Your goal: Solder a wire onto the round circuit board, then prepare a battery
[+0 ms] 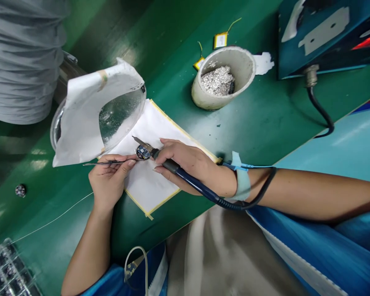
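Note:
Over a white sheet of paper (154,181) edged with yellow tape, my left hand (109,179) is closed in a pinch on thin dark tweezers (95,163). A small round circuit board (142,152) sits at its fingertips; whether fingers or tweezers support it, I cannot tell. My right hand (193,164) is wrapped round a soldering iron (191,180), whose tip reaches left across the board. A light-blue wrist strap (243,183) circles my right wrist. From beside my left wrist, a thin pale wire (55,220) runs down to the left.
A tilted clear shield (120,111) partly covered with white paper stands beyond my left hand, near a grey duct (21,61). Behind the paper stand a cup of silvery scraps (200,90), two small batteries (220,40) and a blue soldering station (323,41). A divided tray (9,269) lies lower left.

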`<state>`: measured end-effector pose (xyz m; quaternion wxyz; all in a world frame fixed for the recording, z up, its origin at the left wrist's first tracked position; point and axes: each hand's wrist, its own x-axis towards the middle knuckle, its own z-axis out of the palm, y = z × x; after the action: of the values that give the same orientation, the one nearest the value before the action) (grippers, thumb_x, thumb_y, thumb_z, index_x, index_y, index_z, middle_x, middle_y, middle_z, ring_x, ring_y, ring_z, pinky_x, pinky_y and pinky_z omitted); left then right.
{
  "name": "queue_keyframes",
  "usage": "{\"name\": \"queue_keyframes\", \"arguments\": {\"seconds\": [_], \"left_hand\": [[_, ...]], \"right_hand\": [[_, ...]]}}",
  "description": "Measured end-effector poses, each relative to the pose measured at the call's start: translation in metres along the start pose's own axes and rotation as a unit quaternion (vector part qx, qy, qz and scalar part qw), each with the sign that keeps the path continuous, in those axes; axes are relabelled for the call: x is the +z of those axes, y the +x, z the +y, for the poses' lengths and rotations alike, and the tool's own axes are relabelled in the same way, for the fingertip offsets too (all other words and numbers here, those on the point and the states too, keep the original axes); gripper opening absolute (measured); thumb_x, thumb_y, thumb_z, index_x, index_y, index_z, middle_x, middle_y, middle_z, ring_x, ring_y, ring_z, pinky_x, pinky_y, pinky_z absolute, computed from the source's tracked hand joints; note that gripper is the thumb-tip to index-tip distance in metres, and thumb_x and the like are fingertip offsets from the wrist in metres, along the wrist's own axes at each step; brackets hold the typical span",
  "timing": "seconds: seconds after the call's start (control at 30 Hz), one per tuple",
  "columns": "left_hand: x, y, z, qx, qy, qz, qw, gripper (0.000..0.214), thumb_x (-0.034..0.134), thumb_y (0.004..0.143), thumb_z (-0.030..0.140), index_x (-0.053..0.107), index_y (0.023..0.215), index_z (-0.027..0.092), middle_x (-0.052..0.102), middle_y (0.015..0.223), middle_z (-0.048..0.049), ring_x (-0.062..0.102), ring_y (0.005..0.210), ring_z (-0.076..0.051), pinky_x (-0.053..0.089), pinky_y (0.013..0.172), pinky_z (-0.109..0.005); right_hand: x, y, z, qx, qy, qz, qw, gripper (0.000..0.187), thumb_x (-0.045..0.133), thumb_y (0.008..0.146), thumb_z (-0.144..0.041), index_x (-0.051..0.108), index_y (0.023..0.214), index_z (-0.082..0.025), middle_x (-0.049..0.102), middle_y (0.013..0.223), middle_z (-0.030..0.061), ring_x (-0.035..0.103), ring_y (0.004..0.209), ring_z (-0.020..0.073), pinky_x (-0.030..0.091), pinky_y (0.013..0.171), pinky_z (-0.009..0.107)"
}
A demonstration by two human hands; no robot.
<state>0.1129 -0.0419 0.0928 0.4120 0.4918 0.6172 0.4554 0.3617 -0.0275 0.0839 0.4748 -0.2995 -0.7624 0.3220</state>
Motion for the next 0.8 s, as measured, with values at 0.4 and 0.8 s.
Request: {"name": "queue_keyframes", "arguments": {"seconds": [0.4, 0.8], "left_hand": [[0.005, 0.0, -0.002, 0.009, -0.009, 0.031, 0.999, 0.046, 0.105, 0.075, 0.048, 0.072, 0.09, 0.02, 0.084, 0.083, -0.0016, 0.086, 0.075, -0.021, 0.075, 0.075, -0.031], [0.008, -0.014, -0.005, 0.122, 0.023, 0.041, 0.991, 0.036, 0.096, 0.092, 0.041, 0.069, 0.099, 0.02, 0.086, 0.094, -0.0037, 0.089, 0.088, -0.021, 0.075, 0.081, -0.03]], "right_hand": [[0.016, -0.002, 0.009, -0.033, 0.026, -0.061, 0.997, 0.013, 0.068, 0.114, -0.025, 0.059, 0.124, -0.025, 0.077, 0.116, 0.0067, 0.076, 0.113, 0.0224, 0.065, 0.108, 0.043], [-0.007, -0.006, -0.007, 0.065, 0.013, 0.077, 0.995, 0.022, 0.084, 0.105, -0.031, 0.063, 0.107, -0.027, 0.077, 0.094, -0.0006, 0.074, 0.079, 0.0169, 0.059, 0.08, 0.034]]}}
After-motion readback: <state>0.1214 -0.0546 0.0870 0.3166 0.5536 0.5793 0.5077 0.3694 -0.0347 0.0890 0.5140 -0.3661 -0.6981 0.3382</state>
